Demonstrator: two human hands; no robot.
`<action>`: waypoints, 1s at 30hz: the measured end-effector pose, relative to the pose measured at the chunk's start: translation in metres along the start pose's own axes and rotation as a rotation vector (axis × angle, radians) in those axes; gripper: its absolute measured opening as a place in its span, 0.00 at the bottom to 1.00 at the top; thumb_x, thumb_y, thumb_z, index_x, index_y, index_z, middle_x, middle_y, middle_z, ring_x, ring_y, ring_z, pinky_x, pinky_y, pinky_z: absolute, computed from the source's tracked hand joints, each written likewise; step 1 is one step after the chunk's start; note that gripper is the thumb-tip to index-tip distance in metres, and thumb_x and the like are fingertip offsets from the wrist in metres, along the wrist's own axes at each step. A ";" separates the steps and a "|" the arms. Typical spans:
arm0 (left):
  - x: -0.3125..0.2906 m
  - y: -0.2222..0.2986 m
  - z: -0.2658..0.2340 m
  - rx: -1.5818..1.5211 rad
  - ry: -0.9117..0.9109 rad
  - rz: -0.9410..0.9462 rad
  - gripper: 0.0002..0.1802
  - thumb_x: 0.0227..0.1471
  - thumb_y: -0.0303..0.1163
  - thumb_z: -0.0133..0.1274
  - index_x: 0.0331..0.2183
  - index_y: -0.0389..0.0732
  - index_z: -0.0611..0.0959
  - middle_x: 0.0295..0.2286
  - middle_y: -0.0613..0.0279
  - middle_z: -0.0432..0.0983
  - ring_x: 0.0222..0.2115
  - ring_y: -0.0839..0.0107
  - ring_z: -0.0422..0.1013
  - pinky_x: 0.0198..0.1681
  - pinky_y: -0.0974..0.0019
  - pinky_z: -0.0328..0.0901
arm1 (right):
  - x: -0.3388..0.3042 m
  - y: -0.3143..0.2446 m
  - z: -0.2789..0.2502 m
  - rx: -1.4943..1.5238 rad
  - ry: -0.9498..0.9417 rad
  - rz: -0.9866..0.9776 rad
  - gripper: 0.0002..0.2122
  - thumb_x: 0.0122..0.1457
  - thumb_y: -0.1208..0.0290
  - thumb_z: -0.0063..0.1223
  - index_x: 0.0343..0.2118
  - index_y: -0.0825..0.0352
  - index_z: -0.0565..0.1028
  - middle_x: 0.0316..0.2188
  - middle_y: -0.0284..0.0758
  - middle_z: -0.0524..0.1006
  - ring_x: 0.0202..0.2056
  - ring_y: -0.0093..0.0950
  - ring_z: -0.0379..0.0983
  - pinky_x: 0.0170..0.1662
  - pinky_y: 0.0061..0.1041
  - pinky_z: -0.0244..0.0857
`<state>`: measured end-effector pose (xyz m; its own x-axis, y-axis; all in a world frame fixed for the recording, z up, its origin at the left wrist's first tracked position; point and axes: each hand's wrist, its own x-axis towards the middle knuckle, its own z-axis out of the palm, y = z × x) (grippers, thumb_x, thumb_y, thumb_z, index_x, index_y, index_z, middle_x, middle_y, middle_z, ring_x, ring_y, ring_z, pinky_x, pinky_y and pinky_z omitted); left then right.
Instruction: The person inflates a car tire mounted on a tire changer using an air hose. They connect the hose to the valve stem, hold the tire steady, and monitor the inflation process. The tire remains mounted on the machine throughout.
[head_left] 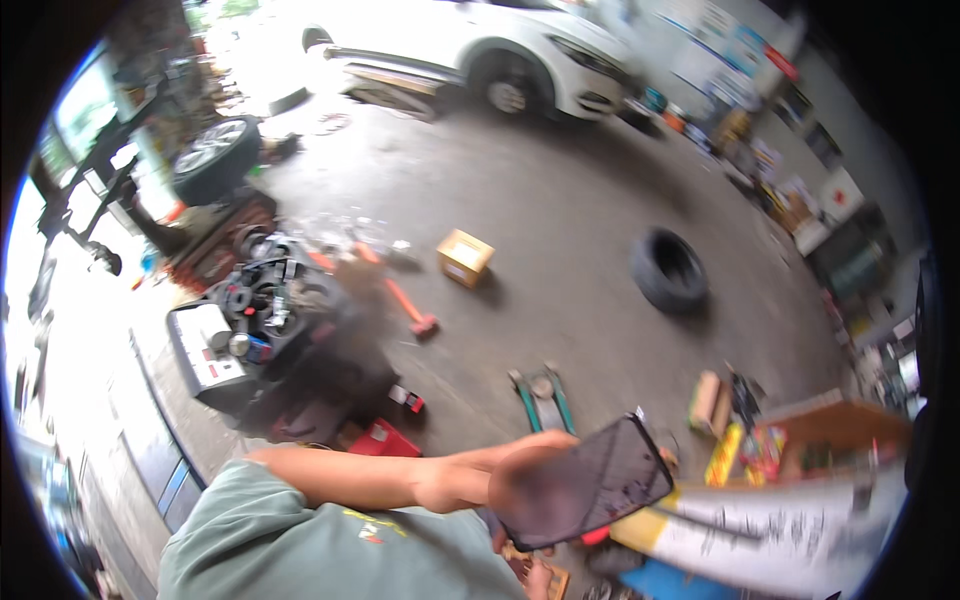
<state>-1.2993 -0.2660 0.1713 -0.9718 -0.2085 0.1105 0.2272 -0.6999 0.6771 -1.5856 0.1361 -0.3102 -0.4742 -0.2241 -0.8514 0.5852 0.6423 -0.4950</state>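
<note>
Holding dark phone (618,478) in left hand (492,468).
Long axis rises rightward from it; right hand (538,578) seemingly below, cannot tell grip.

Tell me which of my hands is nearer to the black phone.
Left: your left hand holds the phone at its left end. What looks like your right hand is below the phone, by the picture's bottom edge.

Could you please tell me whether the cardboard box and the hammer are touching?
Apart: the head view shows grey floor between the cardboard box and the hammer.
</note>
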 end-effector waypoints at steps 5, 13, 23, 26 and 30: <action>0.058 0.087 -0.067 0.154 0.114 0.087 0.52 0.51 0.37 0.55 0.69 0.37 0.47 0.58 0.48 0.66 0.49 0.63 0.76 0.33 0.62 0.78 | 0.090 -0.133 0.068 -0.192 -0.138 -0.051 0.11 0.66 0.68 0.51 0.38 0.71 0.79 0.30 0.40 0.81 0.24 0.37 0.80 0.22 0.34 0.72; 0.129 0.168 -0.186 -0.026 0.326 0.362 0.49 0.53 0.32 0.53 0.69 0.44 0.47 0.59 0.41 0.65 0.50 0.49 0.77 0.31 0.58 0.79 | 0.196 -0.439 0.230 -0.293 -0.219 -0.238 0.13 0.66 0.65 0.53 0.38 0.71 0.79 0.30 0.38 0.81 0.24 0.30 0.79 0.22 0.27 0.70; 0.185 0.301 -0.388 -0.111 0.509 0.647 0.55 0.54 0.32 0.56 0.73 0.53 0.43 0.60 0.27 0.64 0.56 0.32 0.72 0.31 0.55 0.81 | 0.112 -0.874 0.498 -0.124 -0.525 -0.724 0.18 0.71 0.60 0.49 0.56 0.67 0.77 0.49 0.38 0.82 0.39 0.28 0.81 0.40 0.26 0.74; 0.205 0.364 -0.453 -0.055 0.550 0.700 0.57 0.53 0.34 0.58 0.73 0.53 0.41 0.57 0.26 0.66 0.54 0.32 0.73 0.28 0.58 0.80 | 0.063 -0.980 0.582 -0.069 -0.797 -0.869 0.22 0.70 0.59 0.48 0.60 0.68 0.75 0.53 0.43 0.81 0.41 0.28 0.81 0.43 0.26 0.74; 0.239 0.438 -0.533 -0.052 0.581 0.846 0.54 0.52 0.33 0.56 0.74 0.64 0.47 0.57 0.26 0.65 0.51 0.25 0.73 0.31 0.46 0.80 | -0.020 -1.081 0.653 -0.212 -1.089 -1.118 0.28 0.68 0.55 0.50 0.63 0.72 0.71 0.56 0.52 0.78 0.42 0.34 0.83 0.42 0.29 0.75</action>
<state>-1.3976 -0.9860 0.1064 -0.3142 -0.9361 0.1580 0.8391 -0.1960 0.5074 -1.7793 -1.0327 0.1285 0.1503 -0.9761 0.1567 0.1334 -0.1371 -0.9815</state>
